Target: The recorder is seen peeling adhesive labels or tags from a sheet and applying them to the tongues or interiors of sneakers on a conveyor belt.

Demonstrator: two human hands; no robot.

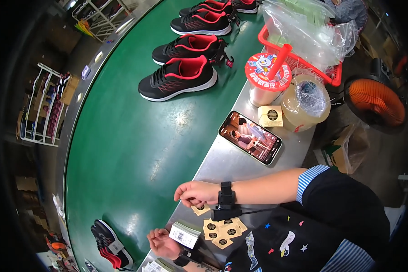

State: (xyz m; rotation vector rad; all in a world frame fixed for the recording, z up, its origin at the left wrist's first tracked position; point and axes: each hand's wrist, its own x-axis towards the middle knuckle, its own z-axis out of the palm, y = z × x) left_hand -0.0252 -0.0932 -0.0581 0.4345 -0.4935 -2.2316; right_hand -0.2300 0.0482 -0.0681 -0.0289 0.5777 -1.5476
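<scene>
Though one shoe [101,235] bears a white label [116,247], stickers [222,230] and a label stack [185,235] on the surface [222,167] suggest more remains; the left hand [163,245] lies half-open by the stack; the right hand [198,193] curls, grip unclear.

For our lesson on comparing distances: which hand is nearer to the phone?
Right. In the picture, the right hand is below-left of the phone; the left hand is farther down, beside a label stack.
</scene>
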